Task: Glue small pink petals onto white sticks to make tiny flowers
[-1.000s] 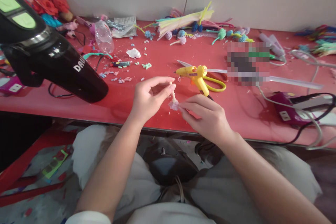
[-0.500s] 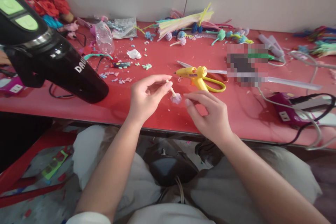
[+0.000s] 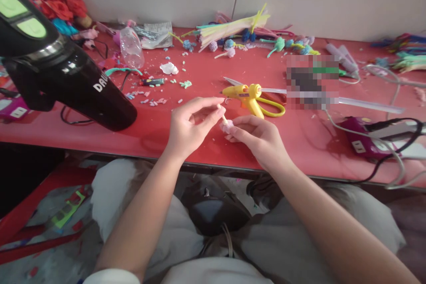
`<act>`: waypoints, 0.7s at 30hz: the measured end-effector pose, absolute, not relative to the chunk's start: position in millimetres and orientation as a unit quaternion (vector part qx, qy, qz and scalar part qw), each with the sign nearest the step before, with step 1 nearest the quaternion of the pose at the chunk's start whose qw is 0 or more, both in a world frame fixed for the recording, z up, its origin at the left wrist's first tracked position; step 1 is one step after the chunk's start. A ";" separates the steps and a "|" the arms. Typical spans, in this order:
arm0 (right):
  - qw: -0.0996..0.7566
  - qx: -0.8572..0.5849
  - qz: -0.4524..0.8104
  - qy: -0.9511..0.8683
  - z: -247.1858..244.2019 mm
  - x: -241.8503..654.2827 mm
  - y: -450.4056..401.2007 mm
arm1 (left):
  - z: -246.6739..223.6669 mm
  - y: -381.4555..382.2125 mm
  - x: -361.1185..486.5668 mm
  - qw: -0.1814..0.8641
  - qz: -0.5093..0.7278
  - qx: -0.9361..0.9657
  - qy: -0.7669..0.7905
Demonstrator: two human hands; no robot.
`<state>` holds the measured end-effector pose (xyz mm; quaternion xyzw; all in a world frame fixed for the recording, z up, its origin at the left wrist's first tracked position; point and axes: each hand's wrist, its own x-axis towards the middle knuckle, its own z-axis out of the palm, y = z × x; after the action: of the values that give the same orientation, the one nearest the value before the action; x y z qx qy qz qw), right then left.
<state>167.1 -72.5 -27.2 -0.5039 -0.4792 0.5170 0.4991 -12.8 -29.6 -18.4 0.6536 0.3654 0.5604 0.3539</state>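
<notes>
My left hand (image 3: pixel 196 120) pinches the pale stem of a small pipe-cleaner flower (image 3: pixel 227 125) between thumb and fingertips. Its fluffy pale lilac head points down and to the right. The thumb and fingers of my right hand (image 3: pixel 254 135) close on that head from the right and partly hide it. Just beyond my hands lies a yellow glue gun (image 3: pixel 244 93), with a clear glue stick (image 3: pixel 273 91) out of its back. Scissors (image 3: pixel 273 108) with yellow and red handles lie partly under the glue gun.
A black handheld device (image 3: pixel 83 75) looms at the left. Pipe cleaners (image 3: pixel 233 31) and fluffy balls lie along the wall. A plastic bottle (image 3: pixel 131 49) and clipped bits are scattered left of centre. Purple power strips (image 3: pixel 366 140) with cables sit at the right; part of the view is pixelated.
My right hand has moved left and closed on the flower's head. My left hand has shifted slightly right with the stem still pinched.
</notes>
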 end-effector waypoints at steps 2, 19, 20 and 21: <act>0.500 -0.505 0.510 -0.485 -28.3 168.2 -72.0 | -20.5 -30.2 -11.7 0.354 0.551 0.666 0.357; 0.499 -0.506 0.538 -0.454 -25.5 167.7 -69.1 | -25.7 -31.2 -8.6 0.323 0.541 0.701 0.334; 0.500 -0.503 0.539 -0.455 -25.9 168.2 -68.7 | -26.2 -31.0 -8.7 0.324 0.541 0.701 0.332; 0.500 -0.500 0.540 -0.456 -26.5 168.8 -68.4 | -26.6 -30.8 -8.7 0.325 0.542 0.701 0.330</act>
<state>168.8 -68.4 -26.5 -0.5004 -0.4558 0.5402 0.5001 -8.7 -30.8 -26.6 0.7014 0.3298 0.5417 0.3253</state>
